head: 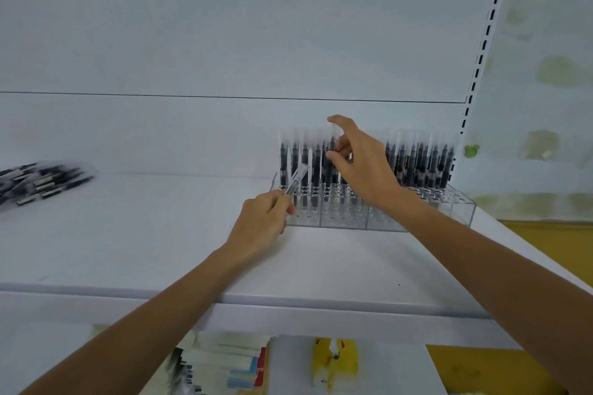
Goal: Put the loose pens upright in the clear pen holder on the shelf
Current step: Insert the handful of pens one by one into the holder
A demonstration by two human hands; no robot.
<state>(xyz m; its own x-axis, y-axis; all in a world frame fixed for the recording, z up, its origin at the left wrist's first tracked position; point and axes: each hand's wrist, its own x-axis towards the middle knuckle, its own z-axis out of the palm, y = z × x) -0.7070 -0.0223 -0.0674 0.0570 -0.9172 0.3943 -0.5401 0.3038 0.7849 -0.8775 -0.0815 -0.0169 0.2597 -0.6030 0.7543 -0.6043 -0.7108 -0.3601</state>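
A clear pen holder (417,218) stands on the white shelf (160,250) at the right, with several black pens with clear caps upright in its back rows. My right hand (362,167) pinches one upright pen (332,151) near the holder's middle, thumb and fingers around its upper part. My left hand (263,221) grips a loose pen (296,179) that slants up and to the right, in front of the holder's left end. A pile of loose black pens (38,183) lies at the shelf's far left.
The shelf's back panel rises behind the holder, and a slotted upright (481,58) runs along the right. Below the shelf's front edge sit packaged goods (231,365) and a yellow item (335,362).
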